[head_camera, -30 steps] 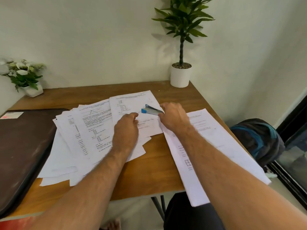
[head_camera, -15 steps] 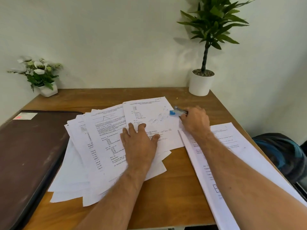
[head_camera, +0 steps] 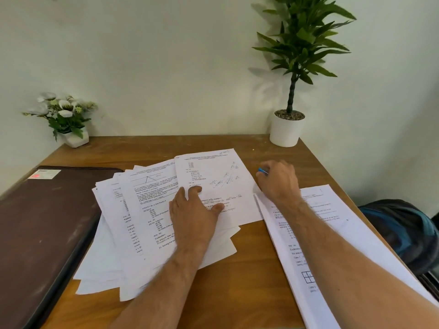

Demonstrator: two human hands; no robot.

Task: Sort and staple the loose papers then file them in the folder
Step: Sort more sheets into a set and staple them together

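Observation:
Several loose printed papers point(head_camera: 147, 210) lie fanned out in the middle of the wooden table point(head_camera: 237, 269). My left hand point(head_camera: 193, 213) rests flat on them, fingers spread, pressing the top sheet point(head_camera: 213, 176). My right hand point(head_camera: 279, 182) is curled over a small blue stapler point(head_camera: 262, 171) just right of that sheet; only the stapler's blue tip shows. A second stack of papers point(head_camera: 332, 233) lies under my right forearm at the table's right edge. The dark brown folder point(head_camera: 40, 222) lies closed on the left.
A white pot with a tall green plant point(head_camera: 287, 129) stands at the back right corner. A small white flower pot point(head_camera: 71, 136) sits at the back left. A dark bag point(head_camera: 401, 231) lies on the floor right of the table.
My right hand has slid the stapler rightward off the top sheet onto the bare wood. My left hand went from curled to flat on the papers. The view has tilted up and leftward.

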